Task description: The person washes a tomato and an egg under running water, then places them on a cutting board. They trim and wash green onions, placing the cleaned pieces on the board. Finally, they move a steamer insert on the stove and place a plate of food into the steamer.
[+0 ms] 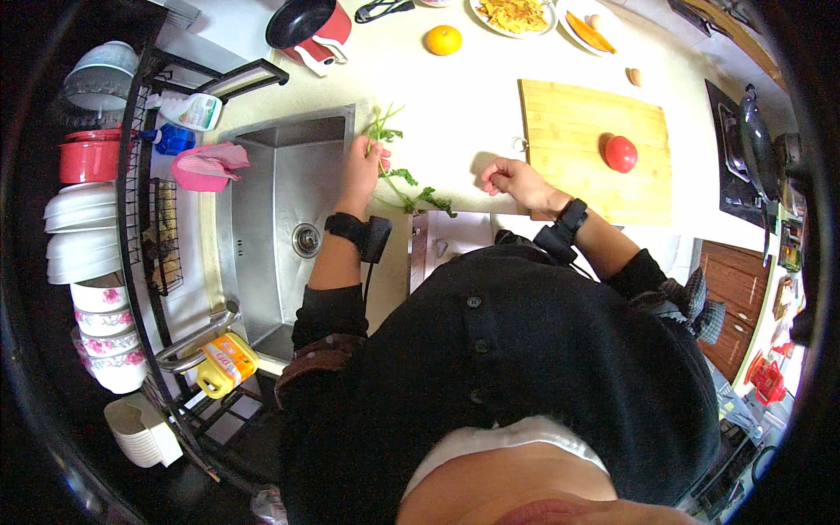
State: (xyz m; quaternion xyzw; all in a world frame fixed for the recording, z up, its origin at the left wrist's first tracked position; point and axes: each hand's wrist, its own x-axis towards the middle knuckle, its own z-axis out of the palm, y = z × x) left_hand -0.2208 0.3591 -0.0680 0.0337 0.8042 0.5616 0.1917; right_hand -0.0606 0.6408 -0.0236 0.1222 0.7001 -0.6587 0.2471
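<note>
My left hand (pixel 369 163) is at the right rim of the sink, closed around thin leafy green stalks (pixel 398 188). Their leaves stick out above the fist and trail down to the right over the counter edge. My right hand (pixel 515 178) hovers over the pale counter, just left of the cutting board, its fingers curled together and nothing visible in them. On the wooden cutting board (pixel 571 131) rests a whole red tomato (pixel 621 154). Both wrists wear black straps with small boxes.
A stainless steel sink (pixel 262 190) lies left, with a pink cloth (pixel 209 167) on its far-left edge. Behind are a red pot (pixel 308 33), an orange fruit (pixel 444 40), a plate of yellow food (pixel 515 16) and an egg (pixel 635 77). A dish rack (pixel 134 197) stands left, a stove (pixel 728 157) right.
</note>
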